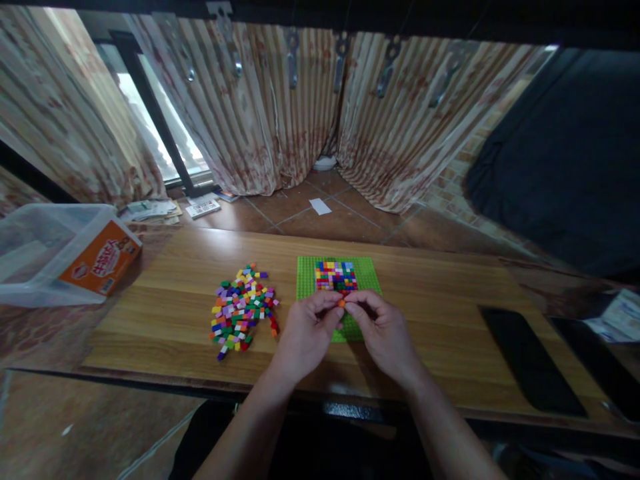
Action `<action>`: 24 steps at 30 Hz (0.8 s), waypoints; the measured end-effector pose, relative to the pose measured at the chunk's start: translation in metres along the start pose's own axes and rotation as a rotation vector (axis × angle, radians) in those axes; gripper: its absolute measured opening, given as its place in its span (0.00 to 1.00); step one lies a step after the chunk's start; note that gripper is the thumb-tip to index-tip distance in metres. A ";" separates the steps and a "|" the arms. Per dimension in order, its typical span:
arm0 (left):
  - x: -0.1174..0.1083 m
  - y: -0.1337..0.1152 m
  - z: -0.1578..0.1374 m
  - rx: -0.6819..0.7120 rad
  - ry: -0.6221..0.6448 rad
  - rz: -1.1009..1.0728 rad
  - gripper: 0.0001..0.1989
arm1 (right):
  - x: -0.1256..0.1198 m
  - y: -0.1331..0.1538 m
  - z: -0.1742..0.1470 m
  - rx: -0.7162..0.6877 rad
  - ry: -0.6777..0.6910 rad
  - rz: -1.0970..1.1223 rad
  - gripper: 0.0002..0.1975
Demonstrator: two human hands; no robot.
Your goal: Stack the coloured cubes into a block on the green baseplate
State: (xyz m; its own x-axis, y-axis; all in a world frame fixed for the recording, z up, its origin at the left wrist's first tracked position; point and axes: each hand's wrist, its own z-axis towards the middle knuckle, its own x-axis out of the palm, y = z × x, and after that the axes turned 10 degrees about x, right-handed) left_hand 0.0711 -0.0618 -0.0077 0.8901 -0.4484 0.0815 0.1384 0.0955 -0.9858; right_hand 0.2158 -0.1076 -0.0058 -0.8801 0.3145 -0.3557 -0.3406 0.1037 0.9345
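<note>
Between the fingertips of both my hands is a small orange building brick [342, 303]. My left hand [307, 327] pinches it from the left, and my right hand [383, 327] pinches it from the right. Both hands are over the near part of a green baseplate [367, 267]. On the plate's middle stands a block of many-coloured bricks [335, 272], its near side partly hidden by my fingers. A loose pile of coloured bricks [243, 310] lies on the table to the left of the plate.
The wooden table [430, 287] stretches across the view. A clear plastic bin [55, 220] with an orange label stands at the far left. Toward the right edge lies a dark flat panel [530, 360], with another black object [600, 360] beyond it. Curtains hang behind.
</note>
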 end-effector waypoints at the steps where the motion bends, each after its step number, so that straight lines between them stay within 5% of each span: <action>1: -0.001 0.000 0.001 0.001 -0.020 -0.002 0.08 | -0.005 -0.002 0.002 -0.005 -0.019 -0.021 0.08; 5: -0.017 0.001 0.006 0.017 -0.187 0.118 0.09 | -0.025 -0.015 0.013 -0.009 -0.146 -0.097 0.09; 9: -0.036 0.003 0.012 0.021 -0.342 0.260 0.11 | -0.029 -0.020 0.018 -0.053 -0.114 -0.201 0.09; 17: -0.028 0.008 0.010 -0.045 -0.272 0.373 0.16 | -0.015 -0.017 0.022 -0.017 -0.083 -0.173 0.07; 24: -0.021 0.004 0.008 -0.016 -0.174 0.403 0.13 | -0.008 -0.021 0.030 0.328 -0.066 0.317 0.11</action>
State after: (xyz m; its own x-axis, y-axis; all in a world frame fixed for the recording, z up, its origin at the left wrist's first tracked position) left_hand 0.0569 -0.0448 -0.0121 0.9319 -0.2213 -0.2874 -0.2401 0.2176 -0.9460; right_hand 0.2395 -0.0841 -0.0219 -0.8976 0.4369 -0.0593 0.0744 0.2827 0.9563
